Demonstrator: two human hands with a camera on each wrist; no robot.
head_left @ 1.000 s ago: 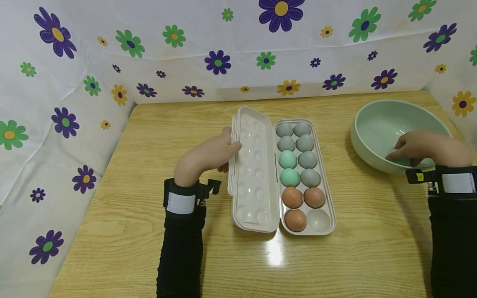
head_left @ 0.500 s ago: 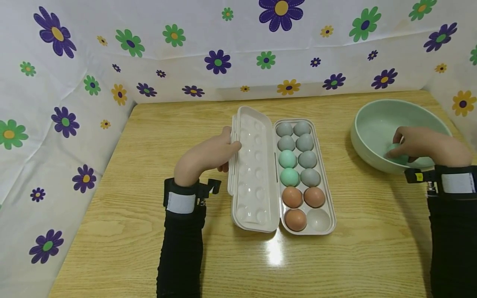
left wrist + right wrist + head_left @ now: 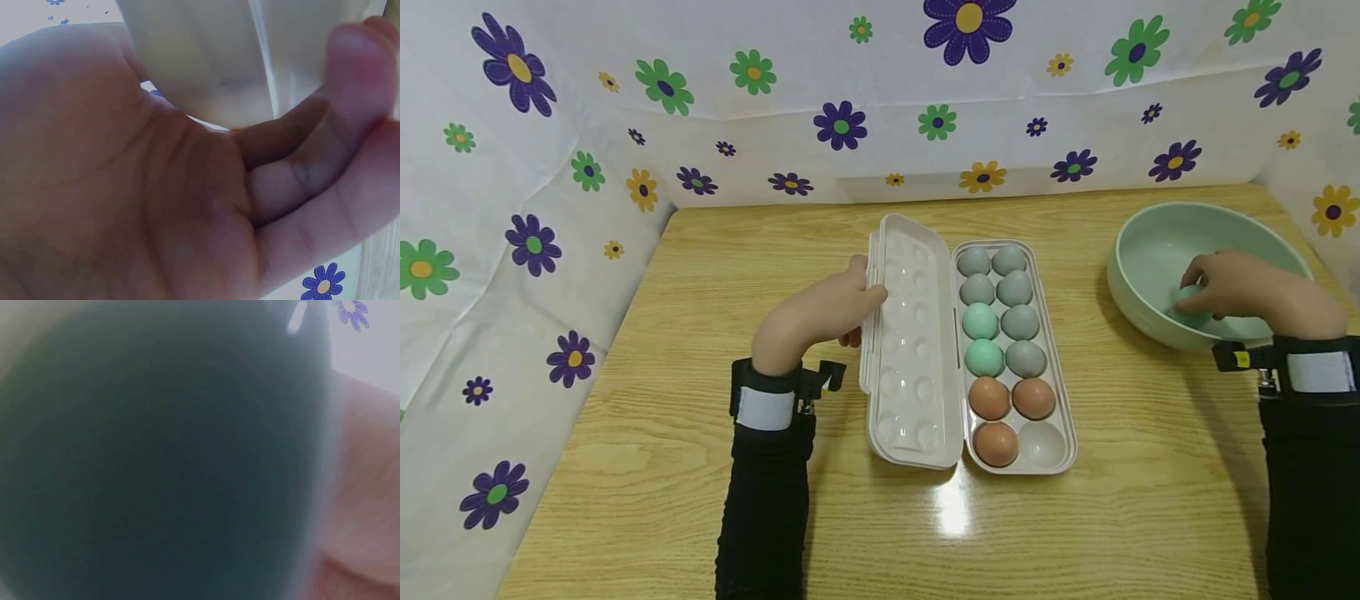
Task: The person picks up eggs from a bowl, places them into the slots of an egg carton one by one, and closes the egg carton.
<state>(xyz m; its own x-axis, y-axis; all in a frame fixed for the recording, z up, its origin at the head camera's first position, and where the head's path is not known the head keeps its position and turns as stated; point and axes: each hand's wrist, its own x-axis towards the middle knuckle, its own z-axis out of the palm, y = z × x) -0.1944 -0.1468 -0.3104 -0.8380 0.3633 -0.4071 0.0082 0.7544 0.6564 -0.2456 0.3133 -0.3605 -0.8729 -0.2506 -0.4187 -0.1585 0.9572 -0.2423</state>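
Observation:
In the head view my left hand [image 3: 823, 321] grips the outer edge of the open lid [image 3: 917, 350] of a white plastic egg carton, thumb over the rim. The left wrist view shows the fingers curled around the pale lid [image 3: 206, 69]. The egg tray holds grey-blue eggs [image 3: 1015, 287], two mint-green eggs [image 3: 980, 321] and three brown eggs [image 3: 996, 443]; its front right cup [image 3: 1041, 443] is vacant. My right hand [image 3: 1255, 287] reaches over the near rim of a pale green bowl [image 3: 1138, 296], pinching a green egg [image 3: 1190, 308] inside it. The bowl's wall [image 3: 162, 456] fills most of the right wrist view.
The carton lies open on a wooden table [image 3: 700, 467], lid to the left. The bowl stands at the right side, near the back corner. A flower-printed cloth [image 3: 880, 83] borders the table at the back and both sides.
Between my right fingers the green egg has come into clear view, and that hand has shifted slightly left and up inside the bowl. The left hand and carton stay put.

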